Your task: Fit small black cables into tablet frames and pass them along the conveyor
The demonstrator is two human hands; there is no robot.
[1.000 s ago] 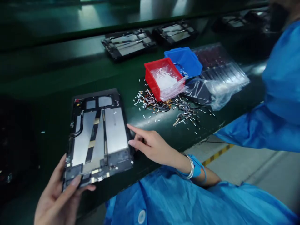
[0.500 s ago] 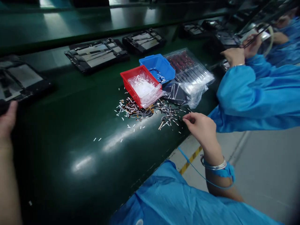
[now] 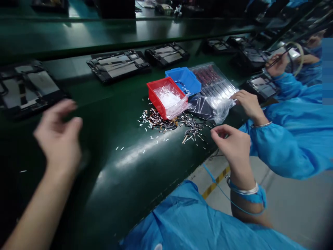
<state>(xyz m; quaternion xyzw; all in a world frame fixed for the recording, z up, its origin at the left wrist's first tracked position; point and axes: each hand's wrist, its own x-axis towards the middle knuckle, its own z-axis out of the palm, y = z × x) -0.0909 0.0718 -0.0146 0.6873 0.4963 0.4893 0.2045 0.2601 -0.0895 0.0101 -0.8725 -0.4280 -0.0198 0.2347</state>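
My left hand is over the green bench at the left, blurred, thumb and fingers apart and nothing seen between them. A tablet-like device with its insides exposed lies just beyond it. At the bench's front edge my right hand has thumb and forefinger pinched together; whatever they hold, if anything, is too small to make out. Left of that hand lies a pile of short dark cables mixed with small white strips. Behind the pile, a red bin holds a plastic bag of white pieces.
A blue bin stands behind the red one, beside a clear tray of dark parts and a plastic bag. More opened devices line the back. At right, a co-worker's hand reaches to the tray's edge.
My left hand has moved right, away from the device's edge, its fingers now apart. My right hand stays pinched near the bench edge. The co-worker's hand has come down to the tray.
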